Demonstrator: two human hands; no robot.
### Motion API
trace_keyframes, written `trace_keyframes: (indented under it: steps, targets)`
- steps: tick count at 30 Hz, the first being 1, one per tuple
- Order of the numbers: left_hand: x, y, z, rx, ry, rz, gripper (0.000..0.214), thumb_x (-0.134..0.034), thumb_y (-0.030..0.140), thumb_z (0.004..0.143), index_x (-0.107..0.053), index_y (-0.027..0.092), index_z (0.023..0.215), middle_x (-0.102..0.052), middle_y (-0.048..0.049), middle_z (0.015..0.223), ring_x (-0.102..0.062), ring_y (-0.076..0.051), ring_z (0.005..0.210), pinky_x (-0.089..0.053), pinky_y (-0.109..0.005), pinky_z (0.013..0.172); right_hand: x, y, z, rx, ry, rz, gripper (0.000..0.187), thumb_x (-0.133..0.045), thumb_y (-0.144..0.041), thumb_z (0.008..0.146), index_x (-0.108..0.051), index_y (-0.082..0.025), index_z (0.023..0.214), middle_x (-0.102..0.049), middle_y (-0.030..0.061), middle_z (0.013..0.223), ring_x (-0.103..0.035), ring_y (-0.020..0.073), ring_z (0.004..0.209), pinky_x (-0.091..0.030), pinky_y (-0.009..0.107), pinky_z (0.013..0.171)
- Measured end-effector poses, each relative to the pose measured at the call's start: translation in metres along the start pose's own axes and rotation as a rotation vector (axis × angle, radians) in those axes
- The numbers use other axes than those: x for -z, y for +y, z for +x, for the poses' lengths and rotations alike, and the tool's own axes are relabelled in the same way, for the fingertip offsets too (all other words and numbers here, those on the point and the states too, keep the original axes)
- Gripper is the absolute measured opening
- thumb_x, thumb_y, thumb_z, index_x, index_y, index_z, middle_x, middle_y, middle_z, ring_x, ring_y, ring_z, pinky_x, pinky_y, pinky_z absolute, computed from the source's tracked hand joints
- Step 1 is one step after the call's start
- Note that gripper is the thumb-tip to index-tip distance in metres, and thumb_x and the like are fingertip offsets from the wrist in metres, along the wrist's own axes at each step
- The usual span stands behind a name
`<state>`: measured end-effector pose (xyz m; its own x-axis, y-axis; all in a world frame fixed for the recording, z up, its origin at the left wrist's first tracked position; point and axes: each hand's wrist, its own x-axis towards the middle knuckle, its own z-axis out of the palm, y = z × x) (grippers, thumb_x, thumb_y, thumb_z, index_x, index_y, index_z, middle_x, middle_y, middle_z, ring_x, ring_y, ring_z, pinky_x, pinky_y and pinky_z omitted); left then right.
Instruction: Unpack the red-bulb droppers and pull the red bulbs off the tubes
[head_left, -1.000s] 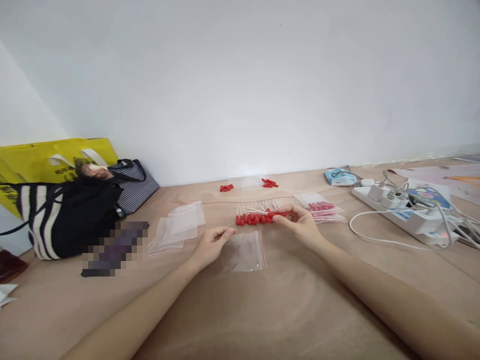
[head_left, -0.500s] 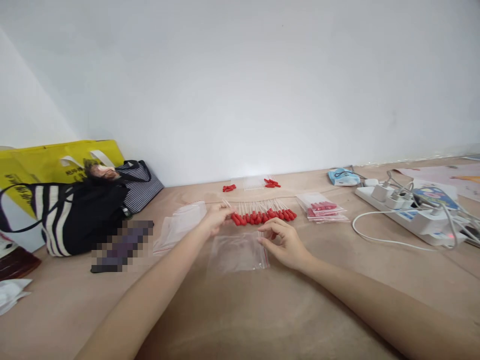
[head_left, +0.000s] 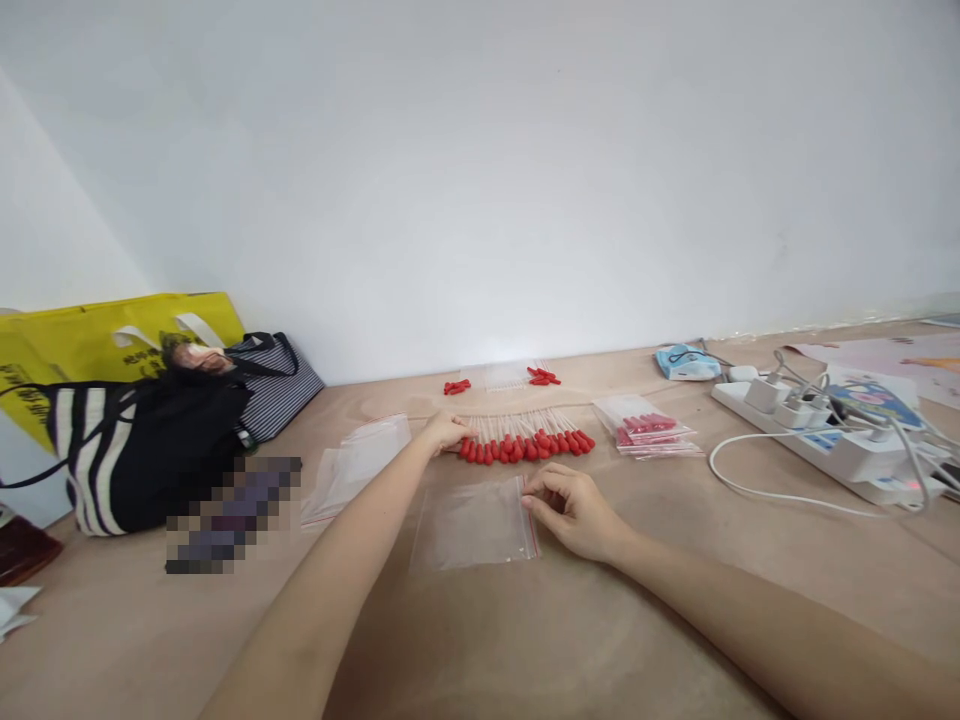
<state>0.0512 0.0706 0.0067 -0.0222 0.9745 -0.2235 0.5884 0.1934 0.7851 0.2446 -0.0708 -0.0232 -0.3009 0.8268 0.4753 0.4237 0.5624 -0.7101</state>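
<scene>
A row of white sticks with red tips (head_left: 517, 447) lies across the table, red ends facing me. My left hand (head_left: 445, 433) is at the row's left end, its fingers closed around the outermost red-tipped sticks and partly hiding them. In front of the row a clear zip bag (head_left: 472, 525) lies flat, its red-lined edge to the right. My right hand (head_left: 574, 510) pinches that edge between thumb and fingers. No sticks show inside this bag.
Left of my forearm lie flat clear bags (head_left: 360, 460). To the right is a stack of filled bags (head_left: 649, 428). Small red pieces (head_left: 457, 387) are near the wall. A power strip (head_left: 840, 450) with cables, a blue mask pack (head_left: 686, 362) and a black bag (head_left: 150, 450) flank the area.
The view has tilted up slightly. My left hand still stays by the row's left end; the red tips there look more evenly lined up. My right hand keeps the bag's edge.
</scene>
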Motion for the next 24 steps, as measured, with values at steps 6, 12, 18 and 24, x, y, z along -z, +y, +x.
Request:
trace_keyframes:
  steps: [6, 12, 18, 24]
  targets:
    - [0.004, 0.0, -0.005, -0.074, 0.175, 0.345, 0.041, -0.069, 0.037, 0.055, -0.039, 0.019, 0.033, -0.037, 0.003, 0.03, -0.051, -0.015, 0.05, -0.036, -0.022, 0.049, 0.001, 0.003, 0.001, 0.026, -0.023, -0.045, 0.008, -0.052, -0.022, 0.075, -0.059, -0.017, 0.074, -0.055, 0.0029, 0.073, -0.05, 0.0111, 0.064, -0.04, 0.023, 0.059]
    - [0.008, -0.008, -0.025, -0.161, 0.217, 0.409, 0.038, -0.06, 0.042, 0.064, -0.047, 0.018, 0.038, -0.044, 0.001, 0.031, -0.052, -0.016, 0.044, -0.037, -0.024, 0.049, 0.001, 0.004, 0.002, 0.029, -0.041, -0.072, 0.011, -0.053, -0.026, 0.075, -0.06, -0.017, 0.075, -0.058, 0.0034, 0.072, -0.051, 0.0118, 0.065, -0.041, 0.024, 0.06]
    - [-0.001, -0.033, -0.046, -0.351, 0.365, 0.312, 0.028, -0.041, 0.036, 0.079, -0.059, 0.015, 0.073, -0.065, -0.0032, 0.064, -0.06, -0.015, 0.061, -0.044, -0.023, 0.06, 0.0, 0.002, 0.001, -0.145, -0.092, 0.055, 0.04, -0.063, -0.04, 0.066, -0.053, -0.017, 0.097, -0.059, -0.0016, 0.062, -0.05, 0.0101, 0.053, -0.04, 0.024, 0.053]
    - [0.008, -0.039, -0.088, -0.58, 0.386, 0.31, 0.025, -0.042, 0.035, 0.08, -0.06, 0.017, 0.083, -0.065, -0.0042, 0.085, -0.059, -0.017, 0.082, -0.045, -0.028, 0.077, -0.003, 0.009, 0.001, -0.201, -0.137, 0.05, 0.048, -0.064, -0.038, 0.064, -0.05, -0.016, 0.104, -0.058, -0.0007, 0.067, -0.052, 0.0114, 0.058, -0.042, 0.025, 0.057]
